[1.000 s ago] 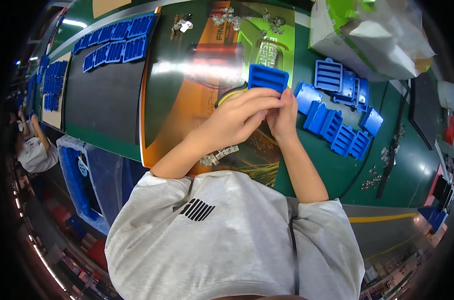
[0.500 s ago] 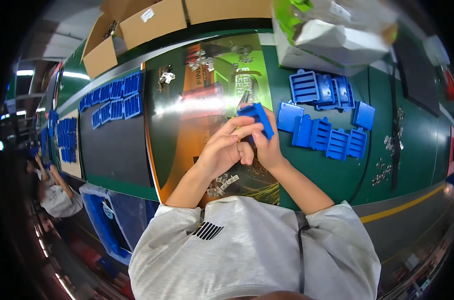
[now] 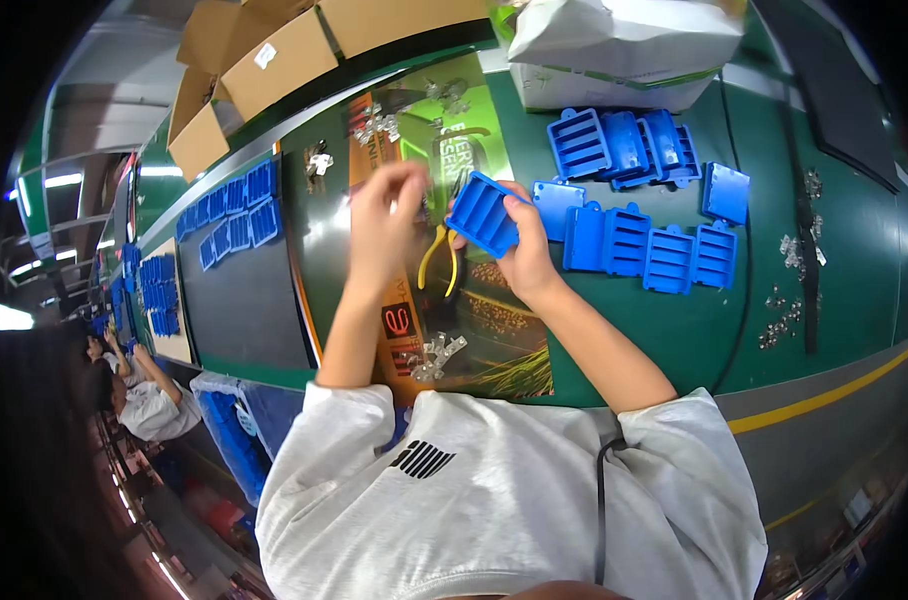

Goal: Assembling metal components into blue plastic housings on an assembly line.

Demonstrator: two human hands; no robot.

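My right hand [image 3: 526, 245] grips a blue slotted plastic case [image 3: 484, 215], thumb over its right edge. The case is tilted with its open compartments facing up toward me. My left hand [image 3: 386, 215] is raised to the left of the case, apart from it; its fingers look curled but are smeared by motion, so what they hold, if anything, is unclear. Beneath the case, yellow-handled pliers [image 3: 439, 262] show on the printed mat [image 3: 494, 350], their jaws partly hidden. Small metal clips [image 3: 436, 358] lie in a pile near my body.
To the right are several more blue cases [image 3: 629, 240]. Finished-looking rows of blue cases [image 3: 236, 205] stand on a black mat [image 3: 249, 300] at left. Cardboard boxes [image 3: 279, 75] and a white bag [image 3: 614, 50] line the back. Loose clips [image 3: 792, 250] lie far right.
My left hand has left the case and moved up and left. The case has turned in my right hand so its compartments show, and the pliers have come into view.
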